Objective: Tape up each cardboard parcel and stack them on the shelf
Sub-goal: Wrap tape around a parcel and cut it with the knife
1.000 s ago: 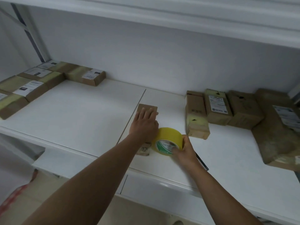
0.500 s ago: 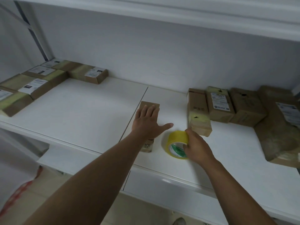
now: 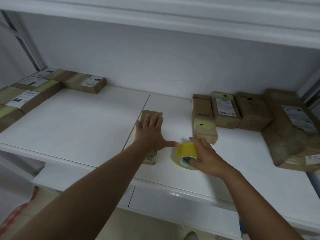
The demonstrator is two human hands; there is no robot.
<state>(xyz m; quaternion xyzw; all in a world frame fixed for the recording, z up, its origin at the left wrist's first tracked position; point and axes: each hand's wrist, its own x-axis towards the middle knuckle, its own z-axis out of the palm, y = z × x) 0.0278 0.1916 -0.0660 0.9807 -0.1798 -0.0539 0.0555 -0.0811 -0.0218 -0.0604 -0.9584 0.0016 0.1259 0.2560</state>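
Hands working a small parcel and tape roll on the white shelf.
Left hand (image 3: 150,134) is lying flat, fingers straight, pressing on the small cardboard parcel (image 3: 151,115) at shelf (image 3: 78,122) centre. Just to its right, right hand (image 3: 207,157) is gripping the yellow tape roll (image 3: 185,150), fingers curled around it. Taped parcels (image 3: 225,110) are standing farther right.

Both bare forearms reach forward from the bottom of the view. The left hand (image 3: 150,134) lies flat, palm down, its 4 fingers straight and together and the thumb spread out to the right. The right hand (image 3: 207,157) is curled, with its fingers bent and its thumb tucked inward.
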